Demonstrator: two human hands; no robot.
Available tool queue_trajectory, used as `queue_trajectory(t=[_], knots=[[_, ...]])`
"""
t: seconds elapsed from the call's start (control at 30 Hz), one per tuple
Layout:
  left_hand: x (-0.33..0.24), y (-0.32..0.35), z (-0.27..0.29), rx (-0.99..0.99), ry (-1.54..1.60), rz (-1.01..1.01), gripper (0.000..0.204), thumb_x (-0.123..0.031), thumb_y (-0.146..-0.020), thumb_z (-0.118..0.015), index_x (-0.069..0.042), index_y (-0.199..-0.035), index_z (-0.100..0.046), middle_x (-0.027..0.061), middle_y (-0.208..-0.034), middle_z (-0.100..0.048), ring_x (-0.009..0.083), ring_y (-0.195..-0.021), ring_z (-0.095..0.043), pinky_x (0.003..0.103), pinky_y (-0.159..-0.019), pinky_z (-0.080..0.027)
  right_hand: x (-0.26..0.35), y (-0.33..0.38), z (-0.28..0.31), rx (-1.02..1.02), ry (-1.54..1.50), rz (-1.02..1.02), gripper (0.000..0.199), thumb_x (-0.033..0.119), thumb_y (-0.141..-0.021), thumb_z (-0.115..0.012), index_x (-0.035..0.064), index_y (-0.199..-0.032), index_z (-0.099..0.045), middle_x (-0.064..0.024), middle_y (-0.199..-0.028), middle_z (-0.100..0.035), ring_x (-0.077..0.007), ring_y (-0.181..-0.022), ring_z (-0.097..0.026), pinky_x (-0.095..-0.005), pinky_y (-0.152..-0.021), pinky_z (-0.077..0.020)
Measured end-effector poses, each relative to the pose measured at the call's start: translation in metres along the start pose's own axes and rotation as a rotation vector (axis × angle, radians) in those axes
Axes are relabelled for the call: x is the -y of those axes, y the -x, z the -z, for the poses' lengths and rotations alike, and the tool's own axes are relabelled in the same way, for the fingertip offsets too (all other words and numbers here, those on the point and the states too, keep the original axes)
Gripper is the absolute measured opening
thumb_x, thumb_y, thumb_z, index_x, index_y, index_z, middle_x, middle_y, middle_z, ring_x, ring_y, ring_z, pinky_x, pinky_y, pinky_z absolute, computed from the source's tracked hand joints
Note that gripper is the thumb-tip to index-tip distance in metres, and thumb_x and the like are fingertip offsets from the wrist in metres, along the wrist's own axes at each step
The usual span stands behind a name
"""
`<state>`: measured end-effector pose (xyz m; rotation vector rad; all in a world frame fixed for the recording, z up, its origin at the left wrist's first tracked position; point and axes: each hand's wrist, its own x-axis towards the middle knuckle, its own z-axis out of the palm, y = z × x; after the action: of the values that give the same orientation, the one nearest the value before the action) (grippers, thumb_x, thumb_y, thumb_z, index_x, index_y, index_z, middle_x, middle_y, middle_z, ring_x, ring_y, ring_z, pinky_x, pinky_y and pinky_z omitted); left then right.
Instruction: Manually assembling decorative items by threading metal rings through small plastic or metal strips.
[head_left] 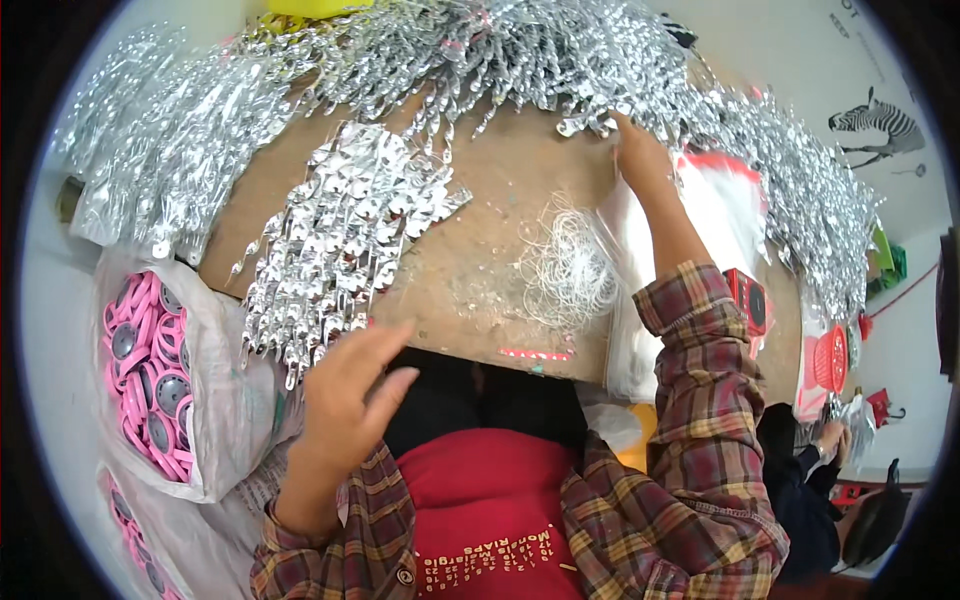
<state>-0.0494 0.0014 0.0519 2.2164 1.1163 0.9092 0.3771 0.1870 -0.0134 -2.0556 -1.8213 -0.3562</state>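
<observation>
My left hand (345,400) is open above the table's near edge, thumb apart from the fingers, with nothing in it. It is nearest to a bundle of shiny silver foil strands (335,225) lying on the left part of the table. My right hand (643,158) reaches to the far side, its fingertips closed at the end of a silver foil strand (585,124) that hangs from a large silver heap (520,50). Part of those fingers is hidden. Between my arms lies a loose tangle of thin white string (572,262).
A stack of clear plastic bags (635,330) and a red box-shaped device (746,302) lie by my right forearm. At the left, a white sack (215,400) holds pink rings with grey discs (150,360). Another person's hand (832,438) shows at the far right, near a red basket (830,358).
</observation>
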Motion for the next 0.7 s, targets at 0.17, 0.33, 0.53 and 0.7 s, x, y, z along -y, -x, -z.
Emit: queue_trajectory(t=[0.17, 0.33, 0.53, 0.7], knots=[[0.011, -0.001, -0.010, 0.027, 0.153, 0.089, 0.033, -0.004, -0.076, -0.066, -0.002, -0.109, -0.061, 0.0142, -0.096, -0.063, 0.0258, -0.080, -0.063, 0.033, -0.070, -0.049, -0.028, -0.011, -0.008, -0.030, 0.281, 0.150, 0.012, 0.010, -0.079, -0.052, 0.0150, -0.088, -0.057, -0.0062, -0.080, -0.062, -0.0276, -0.076, -0.063, -0.0436, -0.073, -0.0403], [0.015, -0.012, -0.020, 0.079, 0.171, 0.066, 0.033, 0.000, -0.077, -0.063, 0.000, -0.110, -0.060, 0.0127, -0.093, -0.063, 0.0213, -0.081, -0.063, 0.028, -0.073, -0.048, -0.021, 0.003, 0.007, -0.140, 0.238, 0.256, 0.027, 0.003, -0.078, -0.054, 0.0178, -0.100, -0.058, -0.0050, -0.092, -0.061, -0.0248, -0.075, -0.063, -0.0423, -0.074, -0.0410], [0.004, -0.007, -0.027, 0.085, 0.154, 0.019, 0.030, -0.003, -0.078, -0.064, -0.001, -0.108, -0.062, 0.0148, -0.093, -0.064, 0.0252, -0.083, -0.064, 0.031, -0.073, -0.049, -0.022, -0.016, -0.021, -0.003, 0.097, 0.376, 0.032, 0.005, -0.077, -0.057, 0.0172, -0.107, -0.060, -0.0075, -0.098, -0.061, -0.0293, -0.083, -0.061, -0.0408, -0.073, -0.0457], [0.013, 0.008, -0.041, 0.023, 0.145, 0.026, 0.024, -0.010, -0.080, -0.064, -0.002, -0.102, -0.063, 0.0143, -0.098, -0.064, 0.0309, -0.086, -0.062, 0.035, -0.074, -0.050, -0.065, -0.030, -0.050, 0.117, -0.146, 0.422, 0.017, 0.010, -0.074, -0.060, 0.0069, -0.089, -0.067, -0.0130, -0.095, -0.063, -0.0321, -0.089, -0.058, -0.0394, -0.083, -0.0458]])
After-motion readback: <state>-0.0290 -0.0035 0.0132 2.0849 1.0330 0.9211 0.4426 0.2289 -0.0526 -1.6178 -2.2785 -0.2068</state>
